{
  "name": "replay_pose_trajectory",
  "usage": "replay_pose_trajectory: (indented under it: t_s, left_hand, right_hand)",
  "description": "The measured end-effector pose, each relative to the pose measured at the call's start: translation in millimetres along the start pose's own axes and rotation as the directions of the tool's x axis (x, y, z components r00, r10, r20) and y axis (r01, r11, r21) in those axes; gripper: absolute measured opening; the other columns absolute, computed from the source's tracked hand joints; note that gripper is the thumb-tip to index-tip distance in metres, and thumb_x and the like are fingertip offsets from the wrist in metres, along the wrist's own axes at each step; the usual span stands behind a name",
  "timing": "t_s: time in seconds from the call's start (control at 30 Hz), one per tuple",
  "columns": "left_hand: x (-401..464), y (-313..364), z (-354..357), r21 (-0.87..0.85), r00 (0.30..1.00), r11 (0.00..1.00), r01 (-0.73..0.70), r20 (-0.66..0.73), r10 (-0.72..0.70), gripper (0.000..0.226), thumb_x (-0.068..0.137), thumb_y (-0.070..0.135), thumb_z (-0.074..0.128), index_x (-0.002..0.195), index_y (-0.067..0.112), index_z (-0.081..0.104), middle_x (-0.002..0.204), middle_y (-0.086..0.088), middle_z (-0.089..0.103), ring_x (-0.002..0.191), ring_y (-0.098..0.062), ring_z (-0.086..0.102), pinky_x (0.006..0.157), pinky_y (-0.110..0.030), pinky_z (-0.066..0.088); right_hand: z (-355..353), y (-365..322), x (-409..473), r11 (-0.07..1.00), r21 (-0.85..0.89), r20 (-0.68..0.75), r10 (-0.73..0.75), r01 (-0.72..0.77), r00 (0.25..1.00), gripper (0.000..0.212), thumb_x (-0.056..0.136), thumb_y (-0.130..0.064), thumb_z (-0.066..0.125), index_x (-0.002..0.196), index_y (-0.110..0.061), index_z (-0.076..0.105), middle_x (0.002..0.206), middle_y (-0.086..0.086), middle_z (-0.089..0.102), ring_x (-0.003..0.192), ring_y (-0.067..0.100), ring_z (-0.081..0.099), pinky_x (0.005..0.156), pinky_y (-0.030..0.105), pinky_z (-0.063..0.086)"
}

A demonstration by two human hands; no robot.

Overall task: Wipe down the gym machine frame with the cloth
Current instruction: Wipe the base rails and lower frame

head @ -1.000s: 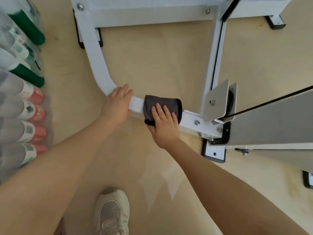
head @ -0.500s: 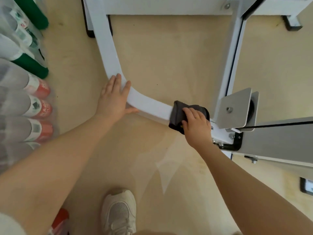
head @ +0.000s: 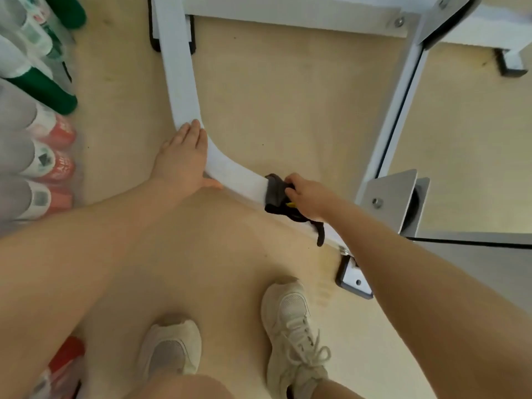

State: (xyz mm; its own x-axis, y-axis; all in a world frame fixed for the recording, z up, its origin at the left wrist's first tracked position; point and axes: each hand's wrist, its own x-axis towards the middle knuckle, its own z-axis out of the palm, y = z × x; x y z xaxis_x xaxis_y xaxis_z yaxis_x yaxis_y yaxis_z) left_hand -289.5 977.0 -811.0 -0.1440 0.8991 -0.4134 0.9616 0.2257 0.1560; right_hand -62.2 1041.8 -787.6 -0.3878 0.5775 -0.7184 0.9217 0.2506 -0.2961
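From the head camera, your left hand (head: 184, 159) lay flat with straight fingers on the bend of the white curved frame bar (head: 184, 90). Further along the same bar, your right hand (head: 308, 198) gripped the dark cloth (head: 275, 194), which draped over the bar with one end hanging below. Your pale sneakers (head: 290, 335) stood on the beige floor (head: 273, 105), and wrapped bottles (head: 43, 159) lined the left edge.
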Motion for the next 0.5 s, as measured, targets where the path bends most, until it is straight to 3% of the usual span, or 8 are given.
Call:
replay_pose_trajectory:
  t_s: [0.17,0.23,0.3,0.37,0.43,0.5]
  left_hand:
    - [2.3,-12.4,-2.2,0.046,0.997,0.998,-0.053,0.061,0.051,0.100,0.081,0.051,0.060,0.146,0.005,-0.001,0.155,-0.009,-0.010,0.143,-0.022,-0.002,0.114,-0.035,0.014]
    - [1.5,-17.8,-9.3,0.091,0.991,0.993,-0.071,0.121,0.060,0.099,0.082,0.056,0.054,0.147,0.007,-0.001,0.155,-0.006,-0.011,0.143,-0.021,0.000,0.115,-0.036,0.015]
    - [0.9,-17.2,-17.4,0.119,0.987,0.990,-0.071,0.151,0.053,0.090,0.087,0.054,0.049,0.147,0.009,0.000,0.156,-0.005,-0.010,0.143,-0.021,0.002,0.115,-0.035,0.015]
    - [-1.2,-13.2,-22.3,0.088,0.984,0.994,-0.062,0.170,0.046,0.074,0.095,0.036,0.044,0.147,0.009,-0.001,0.156,-0.005,-0.011,0.143,-0.021,0.001,0.115,-0.033,0.010]
    - [-1.5,-11.6,-23.4,0.013,0.983,0.999,-0.040,0.180,0.037,0.065,0.096,0.011,0.037,0.147,0.009,-0.003,0.155,-0.004,-0.014,0.143,-0.020,-0.003,0.115,-0.028,0.005]
    - [-0.2,-12.2,-24.0,-0.092,0.983,0.996,-0.011,0.184,0.028,0.065,0.092,-0.003,0.031,0.147,0.010,-0.003,0.155,-0.003,-0.013,0.143,-0.019,-0.004,0.114,-0.024,0.002]
  right_hand:
    - [5.1,-67.2,52.8,0.964,0.111,-0.001,-0.242,0.241,0.970,0.040,0.098,-0.024,0.038,0.137,-0.015,0.034,0.122,0.010,0.057,0.093,0.022,0.049,0.073,0.029,0.033]
    - [0.5,-69.3,56.3,0.944,0.211,0.025,-0.266,0.255,0.964,0.040,0.097,-0.025,0.042,0.136,-0.018,0.038,0.125,0.006,0.057,0.105,0.024,0.053,0.082,0.029,0.038]
    - [-3.7,-57.7,52.7,0.918,0.324,0.051,-0.258,0.228,0.965,0.032,0.095,-0.024,0.045,0.127,-0.019,0.051,0.116,0.003,0.061,0.104,0.022,0.056,0.087,0.031,0.042]
    - [-6.5,-52.6,51.5,0.893,0.391,0.055,-0.263,0.222,0.963,0.024,0.093,-0.021,0.046,0.111,-0.015,0.061,0.101,0.006,0.065,0.092,0.021,0.058,0.082,0.032,0.044]
    - [-7.3,-64.8,59.3,0.880,0.398,0.037,-0.297,0.259,0.954,0.021,0.094,-0.017,0.045,0.106,-0.009,0.060,0.095,0.007,0.062,0.089,0.022,0.055,0.078,0.030,0.042]
    - [-7.6,-88.6,73.4,0.858,0.424,0.025,-0.332,0.291,0.943,0.034,0.096,-0.014,0.042,0.128,-0.007,0.049,0.122,0.008,0.058,0.111,0.022,0.052,0.096,0.031,0.041]
